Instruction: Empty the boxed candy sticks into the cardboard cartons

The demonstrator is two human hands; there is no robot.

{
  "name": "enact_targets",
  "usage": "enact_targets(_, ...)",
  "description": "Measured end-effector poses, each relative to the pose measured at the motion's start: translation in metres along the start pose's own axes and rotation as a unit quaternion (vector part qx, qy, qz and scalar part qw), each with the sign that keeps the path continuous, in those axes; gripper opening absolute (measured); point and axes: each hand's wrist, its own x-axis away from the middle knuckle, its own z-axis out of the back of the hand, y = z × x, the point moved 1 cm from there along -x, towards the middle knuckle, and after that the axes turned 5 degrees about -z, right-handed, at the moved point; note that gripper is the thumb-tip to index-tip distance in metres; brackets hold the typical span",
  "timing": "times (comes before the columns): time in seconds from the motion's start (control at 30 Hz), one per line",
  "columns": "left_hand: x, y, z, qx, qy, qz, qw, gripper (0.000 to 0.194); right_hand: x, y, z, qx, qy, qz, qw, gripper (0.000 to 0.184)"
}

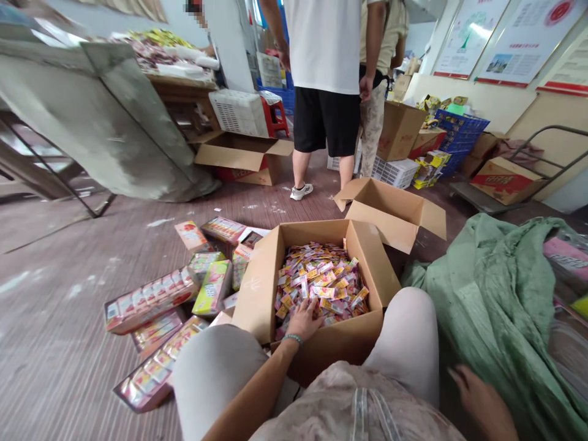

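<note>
Cardboard box [344,340], twelve o'clock: left hand [304,320], fingers apart, reaches among packets [324,278]; lifting would need pinching. Right hand [486,401], four o'clock: grip unclear.

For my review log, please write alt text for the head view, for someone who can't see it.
The wearer's left hand reaches into an open cardboard box of small packets; the right hand is low beside a green sack. Product boxes lie on the floor to the left, and people stand beyond.
</note>
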Motion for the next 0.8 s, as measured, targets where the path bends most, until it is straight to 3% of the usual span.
enact_targets(0.07,0.002,0.003,0.002,-0.005,0.006,0.001,1.000,0.081,-0.033,-0.029,-0.010,-0.031,0.044,0.024,0.998,0.053)
enact_targets(0.13,0.005,0.005,0.003,-0.007,0.017,0.001,1.000,0.080,-0.063,-0.077,-0.023,-0.090,0.088,0.103,0.987,0.051)
enact_targets(0.17,0.006,0.005,0.004,-0.008,0.026,-0.001,1.000,0.079,-0.075,-0.106,-0.033,-0.121,0.078,0.155,0.977,0.049)
enact_targets(0.27,0.008,0.003,0.002,-0.014,0.066,-0.010,0.998,0.076,-0.099,-0.190,-0.074,-0.132,-0.051,0.292,0.946,0.039)
enact_targets(0.3,0.008,0.001,0.000,-0.018,0.081,-0.013,0.996,0.074,-0.102,-0.212,-0.091,-0.102,-0.111,0.315,0.937,0.050)
enact_targets(0.37,0.008,-0.004,-0.005,-0.030,0.109,-0.017,0.993,0.069,-0.106,-0.240,-0.126,-0.021,-0.234,0.311,0.921,0.097)
enact_targets(0.43,0.007,-0.010,-0.012,-0.042,0.135,-0.022,0.990,0.066,-0.105,-0.250,-0.156,0.051,-0.337,0.271,0.900,0.130)
enact_targets(0.47,0.006,-0.012,-0.014,-0.048,0.146,-0.025,0.988,0.064,-0.104,-0.250,-0.168,0.073,-0.370,0.254,0.890,0.135)
enact_targets(0.53,0.005,-0.015,-0.018,-0.059,0.164,-0.027,0.984,0.062,-0.101,-0.247,-0.182,0.094,-0.399,0.248,0.878,0.128)
enact_targets(0.63,0.003,-0.014,-0.020,-0.060,0.167,-0.035,0.984,0.060,-0.097,-0.241,-0.188,0.102,-0.391,0.265,0.876,0.112)
enact_targets(0.8,0.002,-0.010,-0.019,-0.052,0.108,-0.042,0.992,0.063,-0.096,-0.241,-0.188,0.100,-0.389,0.262,0.878,0.110)
